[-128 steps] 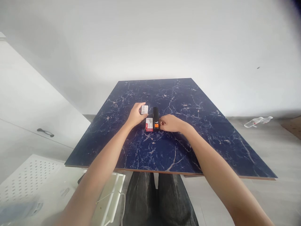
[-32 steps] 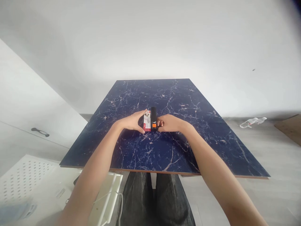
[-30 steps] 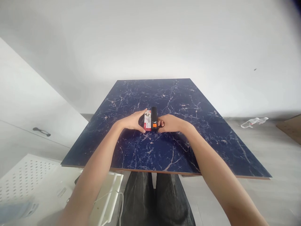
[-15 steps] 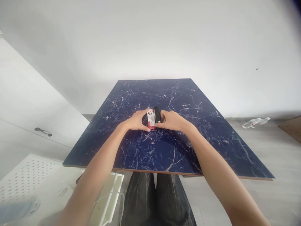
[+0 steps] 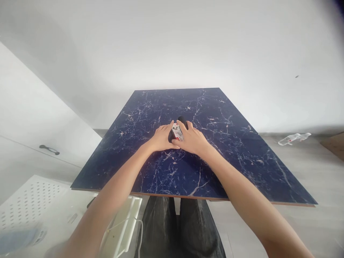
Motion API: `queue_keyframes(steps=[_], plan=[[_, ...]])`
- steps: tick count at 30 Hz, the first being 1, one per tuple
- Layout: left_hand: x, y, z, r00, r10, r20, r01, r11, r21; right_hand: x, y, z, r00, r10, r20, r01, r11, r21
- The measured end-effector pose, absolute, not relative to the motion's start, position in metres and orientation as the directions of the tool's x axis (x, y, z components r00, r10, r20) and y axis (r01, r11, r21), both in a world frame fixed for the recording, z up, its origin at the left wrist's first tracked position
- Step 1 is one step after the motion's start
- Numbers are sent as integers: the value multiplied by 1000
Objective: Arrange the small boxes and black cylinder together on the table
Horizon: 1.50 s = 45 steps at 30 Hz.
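Our left hand [image 5: 161,138] and right hand [image 5: 191,139] pinch the staple box [image 5: 177,132] against the black stapler [image 5: 182,120] at table-centre [image 5: 242,157]; uneven pressure could spill it toward six o'clock.

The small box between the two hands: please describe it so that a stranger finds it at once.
Look at the dark blue marbled table, near its middle, where the left hand and right hand meet. Between them sits the small box, white and red with print, touching a black stapler; it is the only light-coloured item there.
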State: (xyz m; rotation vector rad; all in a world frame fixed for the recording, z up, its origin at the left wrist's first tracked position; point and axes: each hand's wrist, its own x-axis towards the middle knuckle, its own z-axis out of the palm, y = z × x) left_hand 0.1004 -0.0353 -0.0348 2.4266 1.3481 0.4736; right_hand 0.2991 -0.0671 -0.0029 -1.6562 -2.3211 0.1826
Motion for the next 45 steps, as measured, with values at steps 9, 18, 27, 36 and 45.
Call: queue_keyframes(steps=[9, 18, 27, 36, 45], plan=[[108, -29, -47, 477, 851, 218, 747, -524, 410, 272, -58, -23, -134, 961, 242, 927, 208, -312], [108, -28, -41, 458, 875, 154, 756, -475, 451, 277, -48, -19, -181, 958, 224, 908, 250, -336], [96, -28, -36, 517, 850, 99, 743, -503, 442, 287, -39, -26, -116, 944, 309, 891, 237, -388], [87, -24, -36, 515, 850, 109, 749, -508, 426, 369, -10, -32, 167, 928, 334, 900, -5, -436], [84, -22, -40, 513, 850, 117, 746, -509, 429, 464, -9, -37, 397, 859, 325, 855, -217, -472]])
